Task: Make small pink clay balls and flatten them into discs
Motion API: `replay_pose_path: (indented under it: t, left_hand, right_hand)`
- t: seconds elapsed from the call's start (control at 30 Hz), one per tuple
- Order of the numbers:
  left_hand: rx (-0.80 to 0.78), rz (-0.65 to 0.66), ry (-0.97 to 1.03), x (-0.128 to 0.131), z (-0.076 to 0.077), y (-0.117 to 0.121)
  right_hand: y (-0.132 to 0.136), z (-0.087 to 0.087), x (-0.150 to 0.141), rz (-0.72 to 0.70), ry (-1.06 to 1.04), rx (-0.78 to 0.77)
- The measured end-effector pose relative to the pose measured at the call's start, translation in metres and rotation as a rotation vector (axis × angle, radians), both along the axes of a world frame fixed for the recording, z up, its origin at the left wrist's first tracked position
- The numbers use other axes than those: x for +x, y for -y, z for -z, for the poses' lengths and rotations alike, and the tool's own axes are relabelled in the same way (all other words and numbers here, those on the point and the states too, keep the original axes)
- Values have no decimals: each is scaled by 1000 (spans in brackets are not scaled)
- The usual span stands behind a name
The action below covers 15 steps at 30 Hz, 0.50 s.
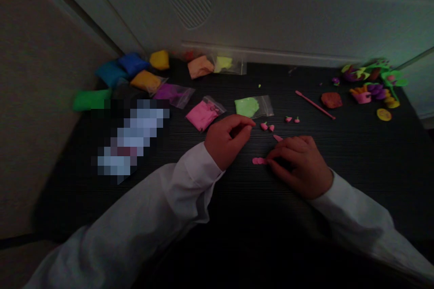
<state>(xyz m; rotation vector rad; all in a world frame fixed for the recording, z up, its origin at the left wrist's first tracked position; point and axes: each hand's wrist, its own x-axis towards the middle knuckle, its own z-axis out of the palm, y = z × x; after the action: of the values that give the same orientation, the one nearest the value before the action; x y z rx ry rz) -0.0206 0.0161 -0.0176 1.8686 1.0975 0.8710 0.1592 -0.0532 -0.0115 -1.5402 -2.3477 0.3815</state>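
A short row of flat, overlapping pink clay discs (pixel 257 161) lies on the dark table. At its right end, the thumb and finger of my right hand (pixel 300 167) pinch a pink disc, partly hidden by the fingertips. A pointed pink piece (pixel 277 137) sticks out beside that hand's upper fingers; whether they hold it I cannot tell. My left hand (pixel 227 140) is curled, with thumb and index tips brought together; anything between them is too small to make out. Just right of it are small pink clay pieces with green tops (pixel 264 126).
Bags of light green clay (pixel 247 107) and pink clay (pixel 203 115) lie beyond my left hand. More coloured clay packs (pixel 134 64) sit at the back left, near a blurred-out object (pixel 135 140). A pink stick tool (pixel 315 104), reddish lump (pixel 331 100) and clay figures (pixel 361 95) are right.
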Motion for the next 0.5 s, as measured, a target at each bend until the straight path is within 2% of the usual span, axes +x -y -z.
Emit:
replay_pose_path:
  t: [0.5]
  left_hand:
    - [7, 1, -5, -1, 1, 1]
  right_hand:
    - [0, -3, -1, -16, -18, -17]
